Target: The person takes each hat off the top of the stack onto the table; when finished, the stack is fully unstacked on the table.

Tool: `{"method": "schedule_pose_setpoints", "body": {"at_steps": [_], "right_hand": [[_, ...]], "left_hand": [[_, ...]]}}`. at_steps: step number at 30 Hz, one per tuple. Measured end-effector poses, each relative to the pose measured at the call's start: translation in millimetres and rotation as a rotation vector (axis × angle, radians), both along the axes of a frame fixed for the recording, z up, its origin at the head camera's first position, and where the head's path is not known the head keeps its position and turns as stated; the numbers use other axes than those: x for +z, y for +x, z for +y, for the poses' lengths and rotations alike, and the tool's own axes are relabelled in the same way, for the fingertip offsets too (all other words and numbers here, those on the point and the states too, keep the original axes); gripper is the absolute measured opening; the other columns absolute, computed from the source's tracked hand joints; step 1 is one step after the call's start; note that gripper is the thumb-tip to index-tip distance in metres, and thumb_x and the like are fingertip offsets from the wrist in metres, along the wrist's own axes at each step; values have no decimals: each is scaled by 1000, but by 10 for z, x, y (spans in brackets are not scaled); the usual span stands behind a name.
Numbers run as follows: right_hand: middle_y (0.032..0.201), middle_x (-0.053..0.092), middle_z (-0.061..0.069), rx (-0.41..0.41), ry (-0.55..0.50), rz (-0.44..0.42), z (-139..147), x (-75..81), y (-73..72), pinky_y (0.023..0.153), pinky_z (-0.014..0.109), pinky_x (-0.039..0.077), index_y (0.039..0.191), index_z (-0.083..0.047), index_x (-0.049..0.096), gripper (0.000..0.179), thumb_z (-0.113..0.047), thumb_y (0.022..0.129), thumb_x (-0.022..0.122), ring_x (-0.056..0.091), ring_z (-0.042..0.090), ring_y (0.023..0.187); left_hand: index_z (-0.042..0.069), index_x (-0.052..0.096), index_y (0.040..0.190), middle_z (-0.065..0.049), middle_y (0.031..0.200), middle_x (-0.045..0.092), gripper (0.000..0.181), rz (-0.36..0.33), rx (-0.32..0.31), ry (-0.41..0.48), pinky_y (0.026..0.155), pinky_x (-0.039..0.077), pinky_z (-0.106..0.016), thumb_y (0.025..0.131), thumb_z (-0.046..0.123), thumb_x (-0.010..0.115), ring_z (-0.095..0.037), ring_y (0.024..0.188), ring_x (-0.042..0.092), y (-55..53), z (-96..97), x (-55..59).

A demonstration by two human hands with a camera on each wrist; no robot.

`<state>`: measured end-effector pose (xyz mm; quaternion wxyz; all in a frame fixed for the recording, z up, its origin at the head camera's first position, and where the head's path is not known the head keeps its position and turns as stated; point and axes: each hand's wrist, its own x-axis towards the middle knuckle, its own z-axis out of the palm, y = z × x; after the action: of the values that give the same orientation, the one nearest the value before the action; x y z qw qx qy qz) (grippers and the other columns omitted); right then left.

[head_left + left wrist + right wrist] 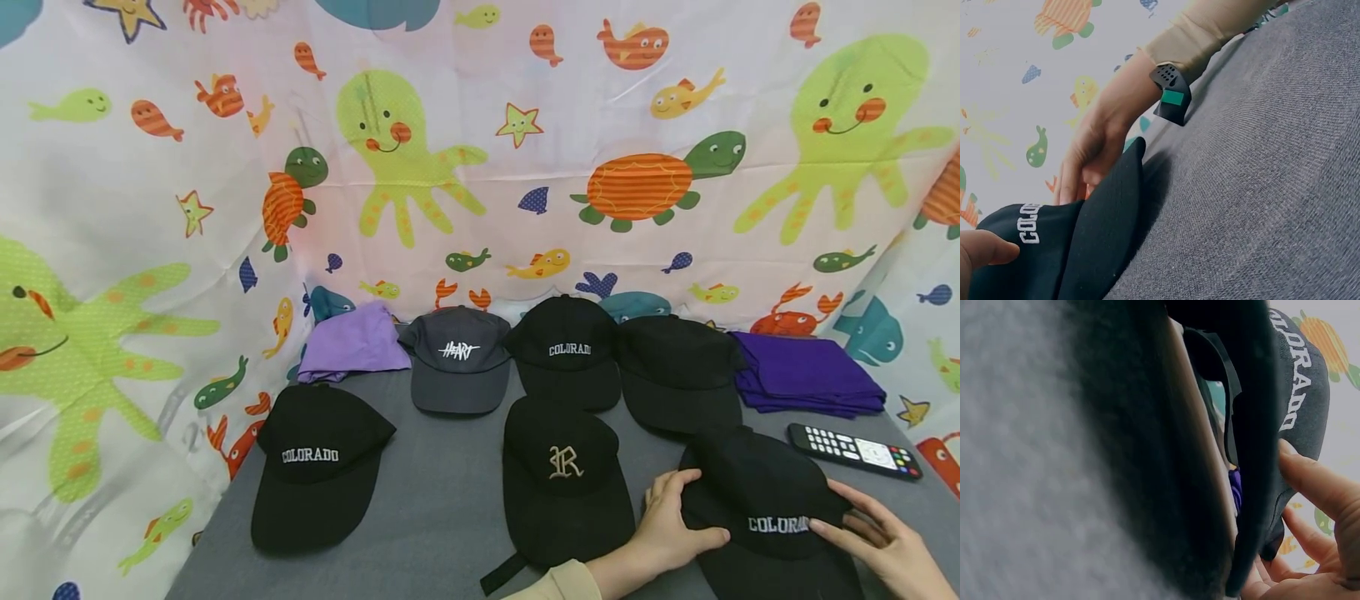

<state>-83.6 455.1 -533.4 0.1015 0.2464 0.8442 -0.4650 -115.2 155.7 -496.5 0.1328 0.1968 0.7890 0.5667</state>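
A black baseball cap (757, 483) with white COLORADO lettering lies at the front right of the grey table, its brim toward me. My left hand (667, 525) grips the cap's left side, thumb on the front panel. On the other side my right hand (885, 533) holds the crown, thumb at the end of the lettering and fingers round the side. In the left wrist view the left thumb (988, 248) presses the cap beside the letters. The right wrist view shows the brim (1257, 456) edge-on, with the right thumb (1316, 478) against the crown.
Left of the hands is a black cap with a gold R (562, 458); another COLORADO cap (322, 467) lies far left. Behind stand a grey HEART cap (459, 358) and two black caps (566, 350), between lilac cloth (356, 342) and purple cloth (810, 375). A remote (855, 451) lies right.
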Motion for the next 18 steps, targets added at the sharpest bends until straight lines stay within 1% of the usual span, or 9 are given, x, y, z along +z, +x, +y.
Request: {"method": "schedule_pose_setpoints", "body": {"at_steps": [4, 6, 9, 12, 14, 16, 18], "right_hand": [[150, -7, 28, -32, -1, -21, 30, 20, 12, 91, 68, 29, 145, -35, -9, 95, -61, 81, 57, 17, 58, 124], [150, -7, 29, -47, 3, -1, 43, 14, 18, 93, 67, 27, 145, -34, -9, 94, -60, 82, 57, 17, 57, 125], [150, -4, 29, -42, 24, 74, 63, -31, 28, 98, 64, 25, 146, -33, -5, 91, -55, 84, 58, 19, 56, 125], [151, 0, 28, 1, 67, 162, 95, -89, 32, 102, 63, 20, 148, -30, -1, 87, -50, 86, 57, 17, 54, 127], [151, 2, 28, 29, 113, 213, 112, -115, 30, 102, 64, 17, 149, -26, 2, 84, -48, 88, 56, 14, 55, 128], [151, 4, 28, 38, 169, 258, 109, -119, 25, 99, 68, 16, 150, -21, 5, 81, -45, 90, 54, 12, 55, 129], [151, 7, 28, 42, 212, 301, 83, -73, 19, 97, 69, 18, 150, -15, 9, 76, -42, 93, 52, 11, 56, 129]], "left_hand": [[23, 45, 130, 10, 126, 39, 63, 5, -4, 6, 92, 39, -22, 75, 23, 75, -4, 115, 38, -7, 10, 7], [23, 44, 130, 9, 128, 39, 62, -3, -16, 3, 93, 39, -23, 76, 23, 74, -5, 118, 40, -6, 12, 8], [25, 43, 132, 5, 133, 38, 63, -37, -35, -6, 95, 39, -25, 77, 23, 73, -9, 123, 38, -5, 13, 9], [27, 42, 133, 2, 138, 35, 64, -79, -49, -6, 97, 39, -28, 77, 24, 72, -13, 128, 36, 0, 2, 24], [27, 42, 134, 1, 140, 34, 64, -91, -51, -4, 98, 38, -29, 77, 23, 71, -14, 129, 35, 4, -10, 38], [27, 42, 134, 0, 140, 34, 64, -100, -52, 1, 98, 38, -28, 77, 23, 71, -14, 129, 34, 13, -29, 59], [27, 42, 134, 1, 140, 34, 64, -104, -51, 4, 98, 38, -28, 78, 22, 71, -14, 129, 35, 20, -51, 77]]}}
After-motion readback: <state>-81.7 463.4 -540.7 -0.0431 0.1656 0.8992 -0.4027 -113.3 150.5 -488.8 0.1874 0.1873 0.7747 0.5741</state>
